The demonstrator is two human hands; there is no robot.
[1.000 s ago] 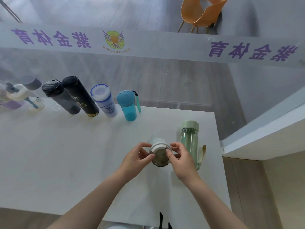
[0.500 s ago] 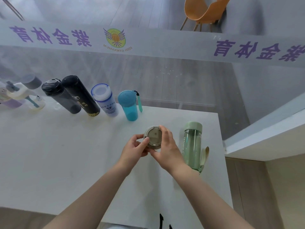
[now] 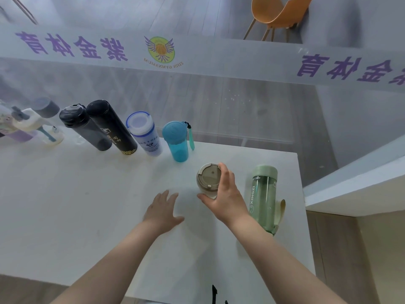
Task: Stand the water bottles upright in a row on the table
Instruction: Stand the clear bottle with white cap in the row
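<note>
A: Gripping the beige cup [image 3: 207, 179] now? Which hand?

B: Right hand [image 3: 226, 195]. Grip is wrapped round the cup's side, thumb low on the near side, fingers [image 3: 224, 170] over the far rim. Cup is upright on the worktop [image 3: 65, 205], lid facing up.

A: Left hand [image 3: 163, 210]?

B: Grip slack, fingers spread, holding nothing. Just left of the beige cup, apart from it.

A: Others?

B: Green bottle [image 3: 263, 198] just right of the cup. Blue bottle [image 3: 178, 140] behind-left of it, then white bottle [image 3: 143, 132] and two black bottles [image 3: 109, 126] further left, all upright.
</note>
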